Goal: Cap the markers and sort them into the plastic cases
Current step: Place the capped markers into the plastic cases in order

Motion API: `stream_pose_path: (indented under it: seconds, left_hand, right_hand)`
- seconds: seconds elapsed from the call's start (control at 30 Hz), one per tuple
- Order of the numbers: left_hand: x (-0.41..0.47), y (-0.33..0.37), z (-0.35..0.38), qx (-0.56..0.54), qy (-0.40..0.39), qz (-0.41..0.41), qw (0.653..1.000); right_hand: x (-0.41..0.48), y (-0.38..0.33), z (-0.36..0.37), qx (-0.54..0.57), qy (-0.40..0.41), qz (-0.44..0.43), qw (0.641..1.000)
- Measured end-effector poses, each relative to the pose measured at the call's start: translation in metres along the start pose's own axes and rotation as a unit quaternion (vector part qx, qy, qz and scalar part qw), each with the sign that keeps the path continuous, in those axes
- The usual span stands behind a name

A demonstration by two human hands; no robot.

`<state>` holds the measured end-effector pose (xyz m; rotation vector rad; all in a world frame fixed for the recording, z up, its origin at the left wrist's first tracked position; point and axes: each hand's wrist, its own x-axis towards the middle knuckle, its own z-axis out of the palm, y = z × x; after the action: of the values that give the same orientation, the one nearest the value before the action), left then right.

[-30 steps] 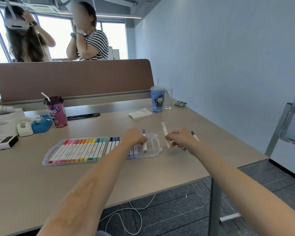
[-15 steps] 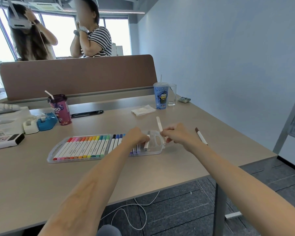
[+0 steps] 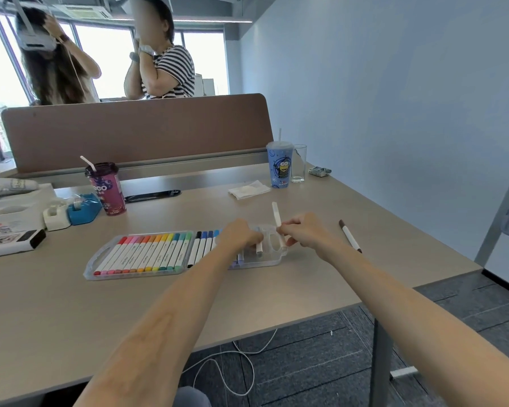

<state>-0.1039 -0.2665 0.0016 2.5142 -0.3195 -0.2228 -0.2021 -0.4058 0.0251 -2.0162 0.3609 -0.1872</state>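
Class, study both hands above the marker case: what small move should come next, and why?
Probably lower the grey-tipped marker into the clear plastic case: the left hand grips it right above the case's unfilled end, and the right hand grips a white marker beside it.

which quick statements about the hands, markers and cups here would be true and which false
1. The right hand pinches a white marker. True.
2. The brown-capped marker lies inside the plastic case. False: it lies on the table, outside the case, to the right of the right hand.
3. The left hand is empty. False: it holds a grey-tipped marker over the case.
4. The blue cup stands beside a clear glass. True.
5. The purple cup stands right of the blue cup. False: it stands well to its left, by the blue tape dispenser.
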Motion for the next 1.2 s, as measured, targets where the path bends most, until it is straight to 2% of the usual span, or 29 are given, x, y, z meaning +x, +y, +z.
stream_pose_path:
  seconds: [0.23,0.43,0.53,0.7,0.9,1.2]
  left_hand:
    - [0.004,-0.003,0.006,0.045,-0.026,0.011,0.999]
    - [0.002,-0.004,0.008,0.105,-0.007,0.045,0.993]
    - [0.0,-0.004,0.003,0.087,-0.014,0.057,0.994]
    - [-0.005,-0.019,-0.014,0.024,0.07,0.077,0.994]
    - [-0.015,-0.024,-0.03,-0.007,0.085,0.09,0.992]
    - [-0.024,-0.031,-0.035,-0.029,0.079,0.101,0.991]
  right_hand:
    - [0.005,0.0,0.011,-0.037,-0.015,0.004,0.999]
    - [0.007,0.004,0.017,-0.065,-0.019,-0.002,0.998]
    - [0.006,0.003,0.021,-0.096,-0.015,-0.013,0.995]
    - [0.009,-0.002,0.033,-0.148,-0.001,-0.016,0.989]
    - [0.01,-0.001,0.044,-0.272,0.025,-0.051,0.961]
    - [0.019,0.01,0.042,-0.283,0.049,-0.038,0.957]
